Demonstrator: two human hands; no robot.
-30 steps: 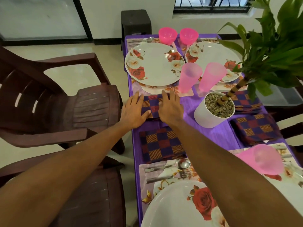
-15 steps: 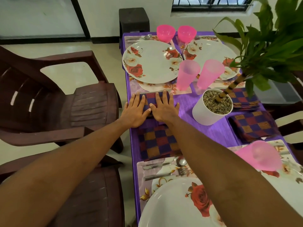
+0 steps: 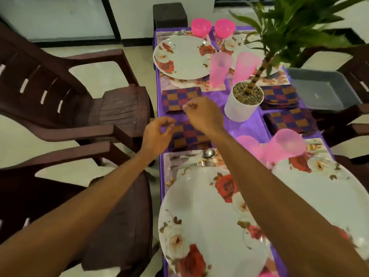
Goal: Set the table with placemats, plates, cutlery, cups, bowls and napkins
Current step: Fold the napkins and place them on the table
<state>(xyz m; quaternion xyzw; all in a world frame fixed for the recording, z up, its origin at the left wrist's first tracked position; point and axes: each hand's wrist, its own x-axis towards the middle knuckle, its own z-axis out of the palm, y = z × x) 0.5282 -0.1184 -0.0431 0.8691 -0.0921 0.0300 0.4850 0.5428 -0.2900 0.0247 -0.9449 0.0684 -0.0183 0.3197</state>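
Note:
Two folded checked napkins lie on the purple table's left side: the far napkin below a floral plate, and the near napkin above a spoon and fork. My left hand hovers at the near napkin's left edge, fingers loosely curled and holding nothing. Between the two napkins is my right hand, also loosely curled and empty, fingertips over the far napkin's near corner. Pink cups and pink bowls stand by the far plates. A large floral plate is nearest me.
A white plant pot stands mid-table, its leaves hanging over the right side. Two more checked napkins lie to its right, near a grey tray. Tipped pink cups rest by the right plate. Brown chairs stand left.
Both hands have lifted off the far napkin, where they lay flat, and drawn back toward me with fingers curling. The far napkin stays in place, and my view has shifted.

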